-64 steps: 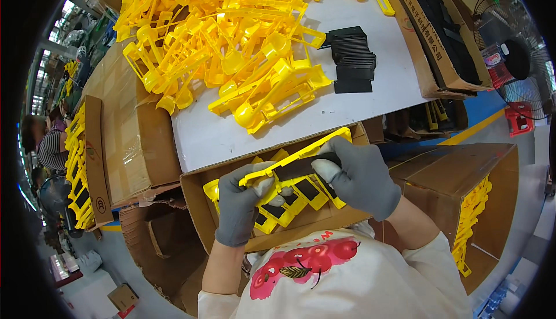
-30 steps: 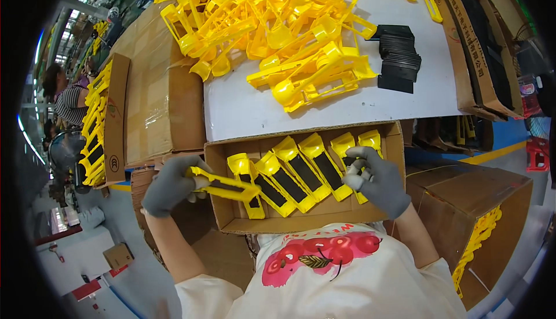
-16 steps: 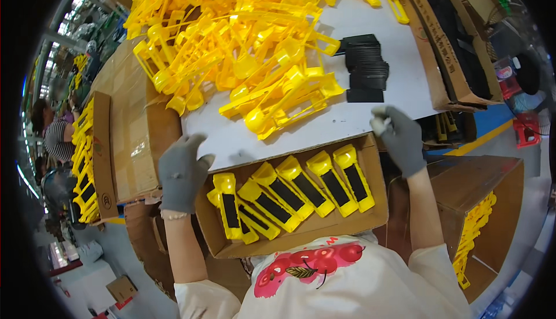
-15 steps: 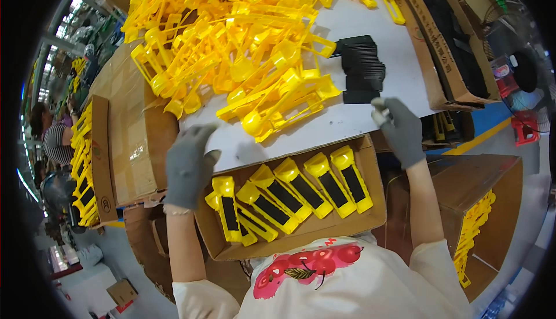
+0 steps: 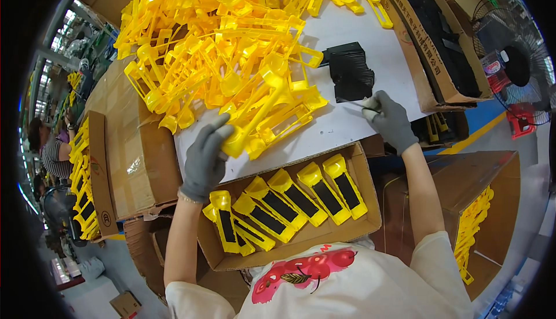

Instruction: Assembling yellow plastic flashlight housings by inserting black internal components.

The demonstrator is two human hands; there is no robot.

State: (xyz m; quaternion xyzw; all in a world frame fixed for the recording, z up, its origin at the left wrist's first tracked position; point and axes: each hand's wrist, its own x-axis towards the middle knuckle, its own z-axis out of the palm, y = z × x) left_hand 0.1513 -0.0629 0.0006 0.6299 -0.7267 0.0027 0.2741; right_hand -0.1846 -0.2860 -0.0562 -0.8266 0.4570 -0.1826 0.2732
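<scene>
I'm pinching a yellow plastic frame in my left hand, and over the bench my right hand is pinching a thin black strip!

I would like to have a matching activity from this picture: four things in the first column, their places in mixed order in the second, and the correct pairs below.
Column 1
1. left hand
2. right hand
3. stack of black strips
4. yellow pieces with black inserts

Column 2
a. inside the open carton before the person
b. on the white tabletop, right of the yellow heap
c. at the near edge of the yellow heap
d. just beside the black strips

Pairs: 1-c, 2-d, 3-b, 4-a
</scene>
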